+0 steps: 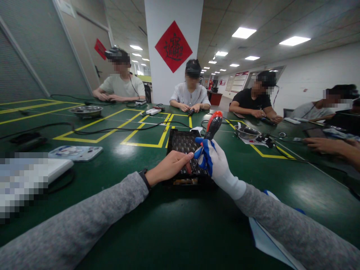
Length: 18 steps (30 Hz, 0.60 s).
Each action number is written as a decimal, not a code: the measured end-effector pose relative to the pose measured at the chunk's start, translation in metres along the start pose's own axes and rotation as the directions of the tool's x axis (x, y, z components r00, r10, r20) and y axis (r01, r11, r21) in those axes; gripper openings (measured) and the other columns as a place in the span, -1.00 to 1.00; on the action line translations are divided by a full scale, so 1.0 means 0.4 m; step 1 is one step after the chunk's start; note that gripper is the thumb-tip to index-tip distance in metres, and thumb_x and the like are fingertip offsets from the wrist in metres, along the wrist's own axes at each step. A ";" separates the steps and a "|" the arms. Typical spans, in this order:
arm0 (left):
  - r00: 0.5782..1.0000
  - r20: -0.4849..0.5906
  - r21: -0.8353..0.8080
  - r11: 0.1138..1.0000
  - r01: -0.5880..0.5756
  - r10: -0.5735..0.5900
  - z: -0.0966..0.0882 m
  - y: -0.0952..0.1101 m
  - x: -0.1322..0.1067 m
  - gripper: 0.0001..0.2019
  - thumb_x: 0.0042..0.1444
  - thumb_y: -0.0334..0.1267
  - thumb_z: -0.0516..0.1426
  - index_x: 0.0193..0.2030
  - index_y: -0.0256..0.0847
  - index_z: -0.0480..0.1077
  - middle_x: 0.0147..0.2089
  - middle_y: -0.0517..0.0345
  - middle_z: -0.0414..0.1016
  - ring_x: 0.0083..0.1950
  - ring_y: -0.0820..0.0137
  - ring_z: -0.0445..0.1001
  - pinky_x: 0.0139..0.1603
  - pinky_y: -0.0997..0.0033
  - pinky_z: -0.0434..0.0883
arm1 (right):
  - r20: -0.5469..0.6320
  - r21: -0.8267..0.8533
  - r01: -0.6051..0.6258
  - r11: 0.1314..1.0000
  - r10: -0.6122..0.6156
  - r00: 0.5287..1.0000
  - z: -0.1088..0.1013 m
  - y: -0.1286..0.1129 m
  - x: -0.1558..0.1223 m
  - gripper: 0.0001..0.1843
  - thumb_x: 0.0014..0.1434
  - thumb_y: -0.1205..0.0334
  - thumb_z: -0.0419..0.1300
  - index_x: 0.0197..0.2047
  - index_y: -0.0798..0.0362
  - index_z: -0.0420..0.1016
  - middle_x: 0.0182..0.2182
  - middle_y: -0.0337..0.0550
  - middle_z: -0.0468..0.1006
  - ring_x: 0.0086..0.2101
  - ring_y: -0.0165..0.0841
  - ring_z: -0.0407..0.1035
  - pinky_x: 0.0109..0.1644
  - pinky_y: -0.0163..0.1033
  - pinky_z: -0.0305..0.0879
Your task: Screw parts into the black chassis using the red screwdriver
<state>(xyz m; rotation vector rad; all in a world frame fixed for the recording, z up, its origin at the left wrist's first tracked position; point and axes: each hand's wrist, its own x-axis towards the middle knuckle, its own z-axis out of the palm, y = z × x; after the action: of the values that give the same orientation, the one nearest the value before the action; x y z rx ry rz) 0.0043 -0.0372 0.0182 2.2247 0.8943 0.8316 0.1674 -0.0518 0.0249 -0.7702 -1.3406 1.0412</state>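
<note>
My right hand [215, 161], in a white glove with blue fingertips, grips a screwdriver [211, 129] with a red and black handle. Its shaft slants down to the left onto a black perforated device [184, 144] lying flat on the green table [180, 225]. My bare left hand [170, 167] rests on the device's near left part, fingers curled and pinched close to the screwdriver's tip. What the fingers pinch is too small to see. A dark band sits on my left wrist.
A metal bowl [86, 110] stands far left, another bowl [247, 132] to the right. A phone in a light case [75, 152] and a white box lie at left. Cables cross the yellow floor-style markings. Several people sit around the table; another person's hand [323, 144] reaches in at right.
</note>
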 end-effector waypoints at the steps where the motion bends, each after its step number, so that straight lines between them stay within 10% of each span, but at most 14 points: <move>1: 1.000 0.000 0.003 1.000 0.004 -0.004 0.000 -0.001 0.000 -0.38 0.23 0.01 -0.20 -0.53 -0.31 0.51 -0.53 0.14 0.42 -0.49 0.52 0.31 -0.35 0.52 0.20 | -0.003 0.001 0.003 1.000 -0.003 1.000 0.000 0.001 0.001 -0.57 0.16 -0.06 0.00 -0.07 0.07 0.36 -0.56 -0.27 0.43 -0.65 -0.55 0.19 -0.63 -0.45 0.11; 13: 0.998 -0.034 0.016 0.999 0.045 -0.044 -0.003 0.012 -0.005 -0.40 0.24 -0.05 -0.22 -0.54 -0.31 0.49 -0.64 0.21 0.23 -0.56 0.53 0.19 -0.46 0.51 0.14 | -0.118 0.080 -0.003 0.997 0.013 0.993 -0.011 0.016 0.015 -0.54 0.12 -0.10 0.03 -0.10 0.08 0.39 -0.60 -0.29 0.40 -0.67 -0.55 0.21 -0.62 -0.44 0.16; 18: 0.999 -0.051 0.057 0.998 -0.005 0.008 -0.005 0.005 0.004 -0.71 0.12 -0.30 -0.07 -0.48 -0.29 0.41 -0.45 0.19 0.39 -0.39 0.49 0.32 -0.31 0.53 0.25 | -0.099 0.087 -0.008 0.996 0.016 0.995 -0.008 0.014 0.012 -0.53 0.10 -0.12 0.04 -0.09 0.07 0.38 -0.60 -0.31 0.40 -0.70 -0.57 0.17 -0.66 -0.45 0.13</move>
<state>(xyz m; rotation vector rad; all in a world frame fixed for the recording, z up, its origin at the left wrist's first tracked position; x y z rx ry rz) 0.0044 -0.0367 0.0216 2.2654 0.9461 0.8799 0.1692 -0.0447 0.0212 -0.7564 -1.2000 1.0502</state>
